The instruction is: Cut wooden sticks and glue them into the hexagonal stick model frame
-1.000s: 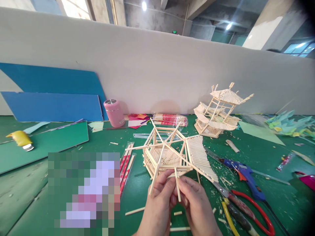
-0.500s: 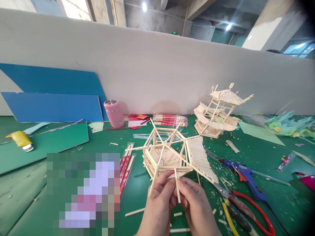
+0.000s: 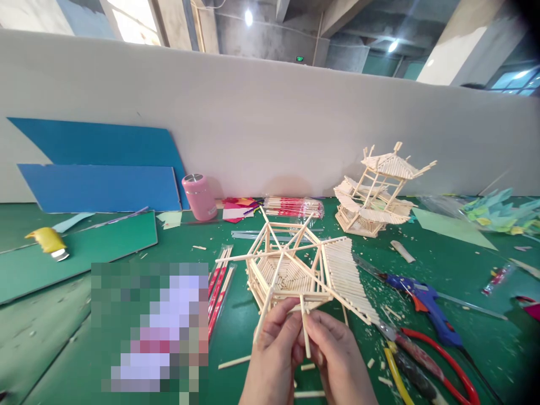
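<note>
A six-sided pavilion model [image 3: 291, 270] made of thin wooden sticks stands in front of me, with a panel of sticks laid side by side [image 3: 343, 275] on its right. At its near edge, a short wooden stick [image 3: 305, 329] points toward me. My left hand [image 3: 276, 343] has its thumb and fingers closed at the stick's left side. From the right, my right hand [image 3: 333, 343] pinches the same stick, thumb against it. Both hands are close together just below the frame; the inner fingertips are partly hidden.
A finished-looking stick pavilion [image 3: 375, 197] stands at back right. A blue glue gun [image 3: 422, 298] and red-and-yellow-handled pliers [image 3: 422, 360] lie at right among wood scraps. Packaged sticks [image 3: 219, 287], a pink flask [image 3: 199, 197], a yellow cutter [image 3: 47, 242] and blue boards [image 3: 101, 185] are left.
The view has shifted slightly, so the things on the table appear a little lower and, at the sides, farther right. Both hands keep nearly the same grip at the stick.
</note>
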Demonstrator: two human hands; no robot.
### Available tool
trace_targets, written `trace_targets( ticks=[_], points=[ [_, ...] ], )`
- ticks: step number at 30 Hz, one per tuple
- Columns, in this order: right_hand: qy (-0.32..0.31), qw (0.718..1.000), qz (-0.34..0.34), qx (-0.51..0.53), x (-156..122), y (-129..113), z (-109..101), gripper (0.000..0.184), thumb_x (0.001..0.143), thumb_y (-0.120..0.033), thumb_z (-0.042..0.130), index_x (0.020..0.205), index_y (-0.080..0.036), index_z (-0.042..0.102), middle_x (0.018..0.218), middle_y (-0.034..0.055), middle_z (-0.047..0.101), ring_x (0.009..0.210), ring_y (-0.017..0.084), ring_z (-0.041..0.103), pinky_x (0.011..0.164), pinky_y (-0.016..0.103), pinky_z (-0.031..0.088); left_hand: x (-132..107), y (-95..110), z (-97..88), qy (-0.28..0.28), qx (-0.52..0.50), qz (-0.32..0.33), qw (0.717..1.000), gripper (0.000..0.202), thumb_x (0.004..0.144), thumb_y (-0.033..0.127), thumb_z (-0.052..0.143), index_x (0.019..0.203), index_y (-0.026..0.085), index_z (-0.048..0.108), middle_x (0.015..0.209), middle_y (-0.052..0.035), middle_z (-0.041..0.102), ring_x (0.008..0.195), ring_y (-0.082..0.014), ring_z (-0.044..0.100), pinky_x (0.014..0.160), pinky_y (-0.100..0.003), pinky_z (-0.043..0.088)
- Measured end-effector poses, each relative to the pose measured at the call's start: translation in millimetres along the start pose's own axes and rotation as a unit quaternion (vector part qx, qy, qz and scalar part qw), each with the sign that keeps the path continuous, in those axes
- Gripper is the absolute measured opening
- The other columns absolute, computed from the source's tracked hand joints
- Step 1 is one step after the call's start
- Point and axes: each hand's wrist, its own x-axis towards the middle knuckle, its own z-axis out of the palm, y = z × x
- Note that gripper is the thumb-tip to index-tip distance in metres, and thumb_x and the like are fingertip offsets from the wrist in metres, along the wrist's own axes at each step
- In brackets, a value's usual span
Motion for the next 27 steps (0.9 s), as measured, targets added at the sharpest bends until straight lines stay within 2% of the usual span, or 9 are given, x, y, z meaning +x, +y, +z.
trace_targets(
  ticks=[7, 16, 27],
  points=[
    [-0.013, 0.999, -0.002, 0.034, -8.0, -6.1, 5.2, 0.036, 0.081, -0.038, 0.052, 0.051, -0.018, 0.048, 0.049, -0.0017, 0.046, 0.049, 0.011, 0.035, 0.048, 0.026, 0.024, -9.8, -0.9, 0.9, 0.026, 0.008, -0.003, 1.0, 0.026, 0.055, 0.025, 0.075, 0.079, 0.015, 0.067, 0.051, 0.002, 0.057, 0.045, -0.0082, 0.045, 0.047, -0.019, 0.036],
    [0.002, 0.999, -0.004, 0.043, -10.5, -8.5, 7.0, 0.034, 0.082, -0.033, 0.052, 0.052, -0.018, 0.047, 0.049, -0.0033, 0.044, 0.049, 0.01, 0.033, 0.049, 0.025, 0.024, -11.2, 0.1, 2.4, 0.011, 0.023, -0.007, 1.0, 0.022, 0.062, 0.024, 0.071, 0.082, 0.017, 0.066, 0.045, 0.0061, 0.046, 0.049, -0.0096, 0.046, 0.051, -0.02, 0.035],
    [-0.009, 0.999, -0.003, 0.044, -11.3, -10.1, 7.4, 0.035, 0.081, -0.034, 0.053, 0.051, -0.017, 0.048, 0.048, -0.0031, 0.045, 0.048, 0.01, 0.033, 0.047, 0.025, 0.021, -12.2, -0.5, 0.2, 0.018, 0.021, -0.007, 1.0, 0.029, 0.058, 0.027, 0.074, 0.083, 0.015, 0.067, 0.051, 0.0028, 0.056, 0.047, -0.0083, 0.045, 0.049, -0.02, 0.035]
  ],
)
